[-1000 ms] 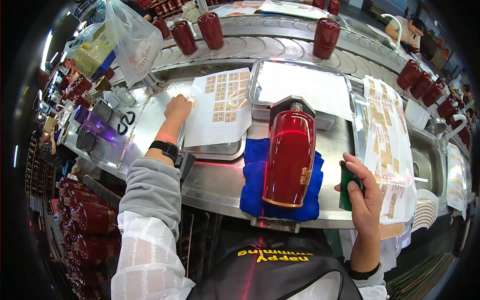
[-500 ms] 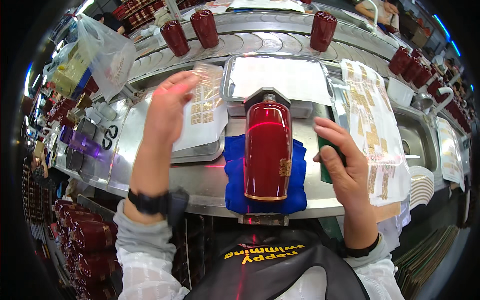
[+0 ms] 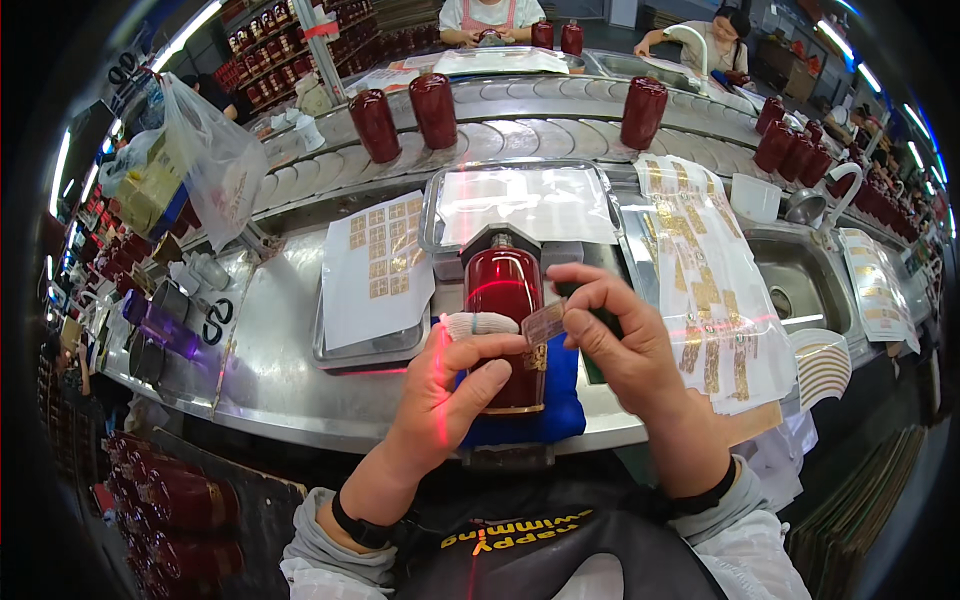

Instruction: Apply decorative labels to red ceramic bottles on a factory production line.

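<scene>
A glossy dark-red bottle [image 3: 500, 280] lies with its neck away from me in a black angular holder [image 3: 483, 240]. A blue cloth [image 3: 567, 400] is under it, and a gold sticker [image 3: 539, 358] shows on its right side. My right hand [image 3: 630, 345] pinches a small clear film [image 3: 543, 325] over the bottle; something dark green is partly hidden behind its fingers. My left hand [image 3: 445, 395] reaches across the bottle, fingers stretched and thumb apart, one fingertip at the film's lower corner. A white cover [image 3: 480, 324] wraps one left finger.
A sheet of gold stickers [image 3: 385, 255] lies on a tray at left, beside black scissors [image 3: 217, 322]. Behind the bottle stands a lidded tray [image 3: 520, 205]. More sticker sheets [image 3: 705, 290] lie at right before a sink [image 3: 800, 285]. Red bottles [image 3: 433, 110] stand along the conveyor.
My left hand has come down and right from the sticker sheet to the bottle. The right hand has moved left over the bottle, and the clear film is now in its fingers. The view has shifted.
</scene>
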Tool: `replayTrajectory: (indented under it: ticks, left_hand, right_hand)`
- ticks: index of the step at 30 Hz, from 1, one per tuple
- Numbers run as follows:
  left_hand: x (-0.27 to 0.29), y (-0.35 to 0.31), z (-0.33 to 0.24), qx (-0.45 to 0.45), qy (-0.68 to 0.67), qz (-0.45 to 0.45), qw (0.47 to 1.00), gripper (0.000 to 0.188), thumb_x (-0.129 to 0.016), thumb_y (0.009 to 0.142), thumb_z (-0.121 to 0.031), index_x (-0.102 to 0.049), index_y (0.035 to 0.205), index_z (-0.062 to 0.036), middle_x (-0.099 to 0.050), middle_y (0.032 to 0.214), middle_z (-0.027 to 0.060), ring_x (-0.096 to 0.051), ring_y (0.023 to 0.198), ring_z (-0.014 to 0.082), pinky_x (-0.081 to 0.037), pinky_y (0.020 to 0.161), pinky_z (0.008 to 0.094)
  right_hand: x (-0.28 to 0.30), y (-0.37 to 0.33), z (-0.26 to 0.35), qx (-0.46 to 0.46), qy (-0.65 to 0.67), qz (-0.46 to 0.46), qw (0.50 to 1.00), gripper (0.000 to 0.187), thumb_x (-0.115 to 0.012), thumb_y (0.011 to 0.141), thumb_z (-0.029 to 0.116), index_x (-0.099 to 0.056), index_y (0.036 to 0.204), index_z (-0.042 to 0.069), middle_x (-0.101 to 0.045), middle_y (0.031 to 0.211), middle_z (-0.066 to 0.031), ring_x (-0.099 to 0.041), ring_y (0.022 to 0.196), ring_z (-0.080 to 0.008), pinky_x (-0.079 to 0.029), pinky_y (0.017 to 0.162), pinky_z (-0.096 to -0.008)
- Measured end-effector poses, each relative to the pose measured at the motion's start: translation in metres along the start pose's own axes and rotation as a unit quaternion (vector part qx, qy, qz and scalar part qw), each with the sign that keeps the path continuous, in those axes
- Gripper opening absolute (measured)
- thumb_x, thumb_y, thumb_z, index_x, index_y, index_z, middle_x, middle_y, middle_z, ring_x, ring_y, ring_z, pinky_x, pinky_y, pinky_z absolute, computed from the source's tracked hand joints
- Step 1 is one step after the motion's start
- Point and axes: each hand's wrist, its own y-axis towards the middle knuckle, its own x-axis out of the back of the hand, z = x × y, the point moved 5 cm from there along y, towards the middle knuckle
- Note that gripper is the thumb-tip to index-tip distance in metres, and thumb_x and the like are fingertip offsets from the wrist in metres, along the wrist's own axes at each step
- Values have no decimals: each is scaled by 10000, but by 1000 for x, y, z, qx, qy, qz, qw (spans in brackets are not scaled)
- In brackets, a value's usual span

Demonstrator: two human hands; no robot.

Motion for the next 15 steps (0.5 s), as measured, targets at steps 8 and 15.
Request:
replayTrajectory:
  ticks: [8, 15]
  left_hand:
    - [-1, -29, 30, -118, 472, -52, 872, 943, -778, 732, -433, -340, 1421, 38, -450, 1345, 220, -400, 1225, 382, -269, 1045, 509]
    - [2, -32, 34, -114, 508, -25, 853, 940, -765, 743, -449, -344, 1420, 48, -439, 1368, 234, -414, 1241, 382, -271, 1047, 520]
  right_hand:
    - [13, 19, 29, 74, -315, 113, 939, 75, -630, 879, 59, -574, 914, 24, -547, 1176, -179, -565, 1014, -327, -470, 855, -375]
    - [-21, 58, 34, 113, -431, 243, 862, 87, -610, 873, 97, -593, 930, 34, -539, 1175, -168, -548, 1042, -371, -476, 866, -443]
